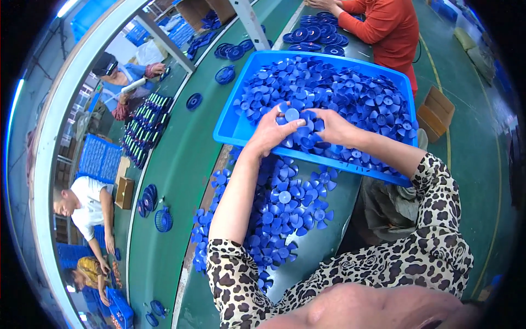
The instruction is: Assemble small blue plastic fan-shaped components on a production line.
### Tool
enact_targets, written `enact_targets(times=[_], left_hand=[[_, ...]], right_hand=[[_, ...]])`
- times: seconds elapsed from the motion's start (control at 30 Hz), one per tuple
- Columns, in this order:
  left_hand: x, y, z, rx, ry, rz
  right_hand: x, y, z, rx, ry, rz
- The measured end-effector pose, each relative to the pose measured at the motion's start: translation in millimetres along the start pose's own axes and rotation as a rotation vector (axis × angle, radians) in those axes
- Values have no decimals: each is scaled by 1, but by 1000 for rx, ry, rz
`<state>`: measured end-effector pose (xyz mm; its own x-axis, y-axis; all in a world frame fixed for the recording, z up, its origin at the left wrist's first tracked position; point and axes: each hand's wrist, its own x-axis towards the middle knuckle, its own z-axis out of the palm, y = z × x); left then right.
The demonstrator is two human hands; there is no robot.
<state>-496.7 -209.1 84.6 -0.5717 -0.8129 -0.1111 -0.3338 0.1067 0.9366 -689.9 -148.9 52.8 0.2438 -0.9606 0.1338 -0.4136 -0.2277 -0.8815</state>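
Observation:
A blue plastic tray (230, 129) tilts over the table edge, heaped with several small blue fan blades (350, 93). My left hand (271, 131) reaches into the tray's near side and curls around a cluster of the blades, thumb beside one pale hub. My right hand (335, 127) lies next to it on the same cluster, fingers closed over blades. Both hands nearly touch. A loose pile of blue fan blades (279, 211) lies on the green table below the tray, under my left forearm.
A green conveyor belt (175, 175) runs on the left with round blue fan grilles (163, 220) spaced along it. A person in an orange top (392, 24) works at the far end beside stacked grilles. Other people sit across the belt. A cardboard box (435, 112) stands on the floor at right.

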Motion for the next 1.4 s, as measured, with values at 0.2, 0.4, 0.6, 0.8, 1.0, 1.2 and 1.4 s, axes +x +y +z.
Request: enact_targets(times=[0.2,0.4,0.6,0.8,1.0,1.2,1.4], left_hand=[[-39,24,-41,-86,173,29],[-121,1,-78,-58,306,-61],[-192,-22,-70,481,198,-92],[-228,-56,-94,482,481,-187],[-251,-150,-192,1081,946,-458],[-240,-169,-191,1354,645,-653],[-308,-131,-143,1345,872,-639]], right_hand=[[26,-54,13,192,-91,-78],[39,-69,84,0,-205,-172],[32,-75,106,-378,-392,-297],[18,-65,85,-461,-526,-286],[1,-56,67,-474,-459,-366],[-8,-55,45,-464,-395,-390],[-6,-71,59,-482,-466,-434]])
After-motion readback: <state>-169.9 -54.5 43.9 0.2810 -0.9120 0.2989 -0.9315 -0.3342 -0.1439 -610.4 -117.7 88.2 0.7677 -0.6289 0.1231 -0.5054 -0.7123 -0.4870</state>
